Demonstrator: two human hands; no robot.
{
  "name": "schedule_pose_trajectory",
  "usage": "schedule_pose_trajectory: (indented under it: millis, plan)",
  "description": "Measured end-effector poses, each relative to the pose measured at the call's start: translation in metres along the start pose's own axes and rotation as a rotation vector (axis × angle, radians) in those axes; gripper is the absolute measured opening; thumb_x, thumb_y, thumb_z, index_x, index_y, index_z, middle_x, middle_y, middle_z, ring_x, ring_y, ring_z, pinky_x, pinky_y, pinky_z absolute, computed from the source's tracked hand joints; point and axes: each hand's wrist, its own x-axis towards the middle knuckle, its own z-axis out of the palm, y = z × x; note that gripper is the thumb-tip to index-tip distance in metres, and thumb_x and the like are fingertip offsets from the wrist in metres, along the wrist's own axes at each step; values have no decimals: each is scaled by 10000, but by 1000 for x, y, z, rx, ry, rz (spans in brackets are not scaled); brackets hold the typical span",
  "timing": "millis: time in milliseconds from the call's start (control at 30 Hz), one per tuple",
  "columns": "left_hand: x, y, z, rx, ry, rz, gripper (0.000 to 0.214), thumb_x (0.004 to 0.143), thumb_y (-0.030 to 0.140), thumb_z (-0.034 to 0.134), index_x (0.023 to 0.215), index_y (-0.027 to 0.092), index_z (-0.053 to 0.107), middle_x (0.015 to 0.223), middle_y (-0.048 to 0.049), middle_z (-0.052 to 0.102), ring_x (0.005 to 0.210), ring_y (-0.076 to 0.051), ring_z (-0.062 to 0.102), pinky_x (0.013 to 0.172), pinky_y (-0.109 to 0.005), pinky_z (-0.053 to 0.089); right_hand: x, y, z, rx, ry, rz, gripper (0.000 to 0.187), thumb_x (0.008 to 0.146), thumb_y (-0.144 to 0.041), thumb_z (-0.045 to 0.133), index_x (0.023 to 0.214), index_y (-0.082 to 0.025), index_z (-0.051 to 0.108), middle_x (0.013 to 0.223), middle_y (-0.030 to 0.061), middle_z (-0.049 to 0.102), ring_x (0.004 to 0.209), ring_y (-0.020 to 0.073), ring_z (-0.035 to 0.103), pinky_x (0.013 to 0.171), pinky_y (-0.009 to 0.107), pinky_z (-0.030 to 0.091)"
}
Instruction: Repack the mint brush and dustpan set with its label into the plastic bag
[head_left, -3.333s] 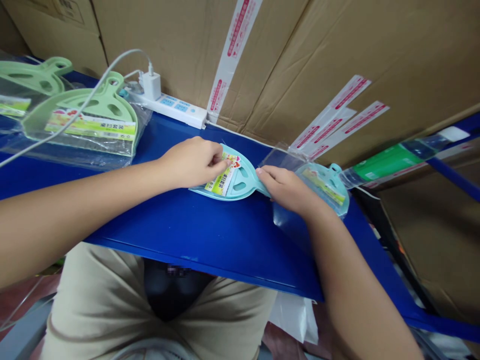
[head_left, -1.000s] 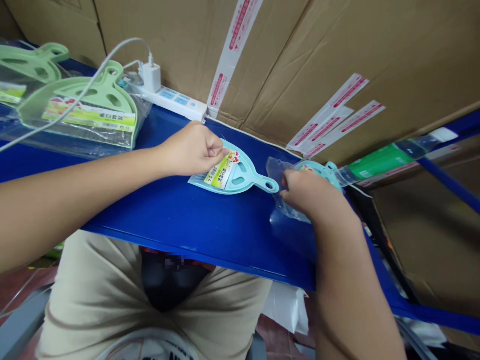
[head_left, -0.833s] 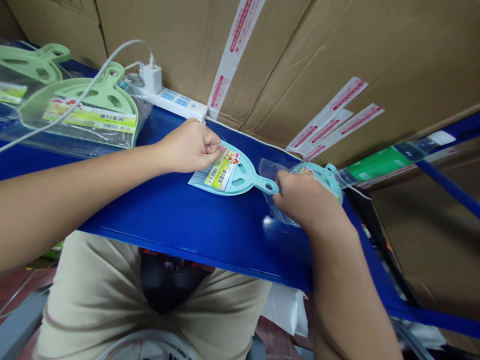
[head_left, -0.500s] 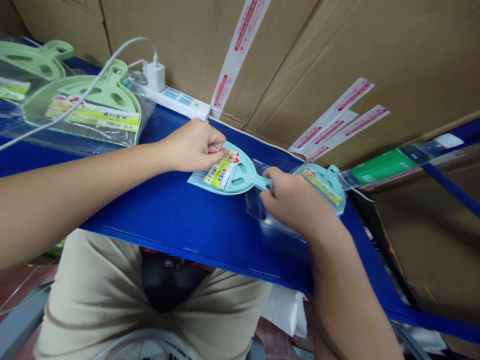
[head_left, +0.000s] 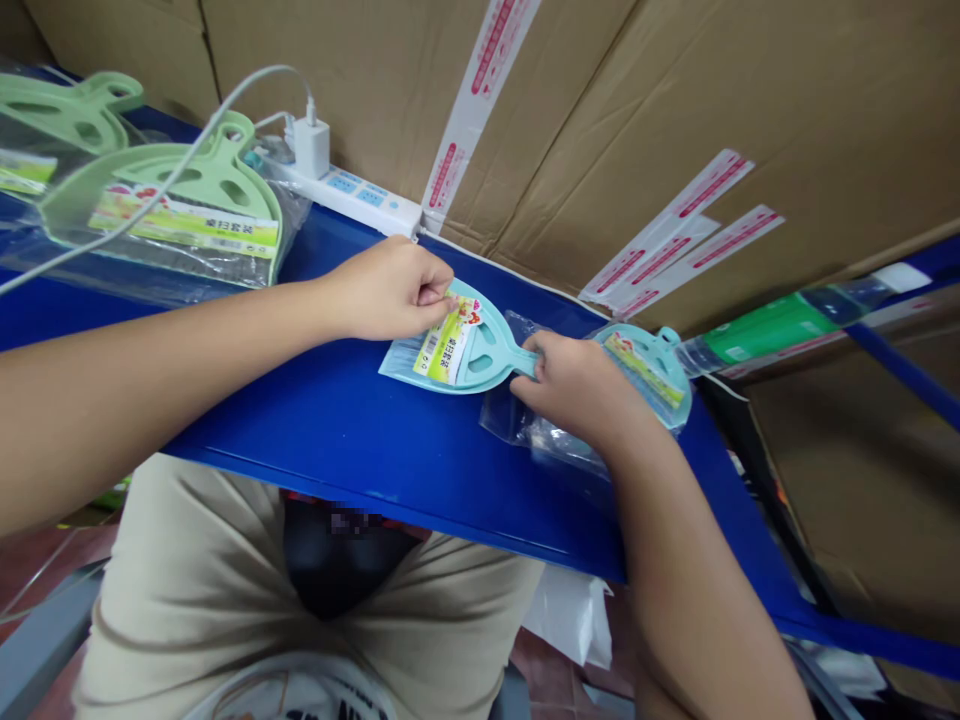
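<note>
A light-blue dustpan with pale brush bristles at its left end lies over the blue table. A yellow-green printed label crosses its middle. My right hand is wrapped round the dustpan's handle. My left hand is closed at the dustpan's far left edge, thumb against the label; its curled fingers are partly hidden. Right of my right hand is another light-blue dustpan, labelled, next to clear plastic wrapping.
Pale green dustpans in clear bags lie at the left, crossed by a white cable. A power strip with a white charger sits along the back. Cardboard rises behind the table. A green-labelled bottle lies at the right.
The dustpan has shifted very slightly right and toward me at its label end. My right hand has turned a little on the handle; my left hand stays nearly in place.
</note>
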Motion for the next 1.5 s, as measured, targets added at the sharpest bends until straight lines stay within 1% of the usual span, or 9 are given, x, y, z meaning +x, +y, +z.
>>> schedule_pose_trajectory:
  millis: [133, 200, 400, 500, 667, 800, 967, 1267, 1500]
  plan:
    - [4, -15, 1, 82, 55, -178, 149, 832, 384, 756, 794, 267, 672, 699, -13, 672, 833, -267, 734, 830, -360, 563, 4, 3, -1, 75, -7, 13, 130, 828, -122, 706, 800, -234, 647, 717, 26, 713, 714, 225, 659, 711, 317, 441]
    - [7, -22, 0, 95, 75, -288, 192, 854, 452, 758, 843, 264, 725, 751, -54, 728, 944, -329, 785, 881, -398, 602, 4, 3, -5, 104, -39, 50, 183, 814, -116, 704, 752, -247, 592, 662, -1, 677, 678, 210, 655, 700, 311, 438]
    - [14, -14, -3, -359, -148, -628, 437, 1053, 508, 564, 735, 225, 661, 738, -112, 770, 642, -281, 773, 694, -431, 640, 0, 3, -13, 214, -3, 58, 236, 765, -100, 681, 678, -258, 529, 558, -41, 629, 605, 189, 658, 658, 292, 433]
    - [13, -5, -1, -530, -182, -630, 307, 1036, 431, 639, 838, 210, 718, 769, -98, 779, 679, -276, 805, 738, -454, 665, -1, 3, -16, 261, -16, 115, 189, 758, -94, 673, 711, -251, 578, 543, -47, 634, 592, 191, 681, 655, 289, 454]
    - [10, -7, 5, -696, -83, -568, 123, 1012, 202, 648, 893, 210, 678, 849, -88, 791, 782, -245, 819, 837, -480, 688, 1, 8, -15, 241, 20, 131, 148, 753, -86, 679, 793, -228, 691, 598, -25, 678, 621, 200, 686, 673, 299, 485]
    - [10, -20, 11, -688, -42, -420, 119, 1013, 300, 722, 953, 197, 734, 849, -103, 793, 885, -282, 833, 843, -500, 701, 4, 18, -8, 242, 102, 7, 302, 765, -120, 663, 1009, -206, 820, 628, -19, 686, 644, 218, 664, 716, 328, 517]
    - [12, -22, 11, -553, 0, -403, 210, 1040, 386, 743, 1040, 180, 782, 912, -110, 801, 978, -302, 844, 899, -533, 695, 4, 25, 0, 303, 224, -52, 483, 790, -183, 657, 1239, -176, 835, 692, 4, 699, 674, 233, 670, 768, 354, 539]
    - [9, -4, 12, -609, 18, -429, 124, 1049, 268, 672, 1011, 184, 756, 846, -73, 767, 940, -286, 830, 863, -512, 708, -2, 13, 13, 389, 350, -230, 538, 816, -148, 616, 1319, -196, 800, 771, -22, 666, 641, 161, 586, 730, 309, 519]
    - [10, -2, 13, -655, 70, -443, 114, 1031, 201, 663, 925, 204, 704, 846, -54, 777, 943, -261, 824, 884, -475, 711, -5, 6, 19, 472, 456, -307, 404, 917, -242, 645, 1300, -220, 774, 864, 9, 708, 686, 164, 626, 713, 319, 553]
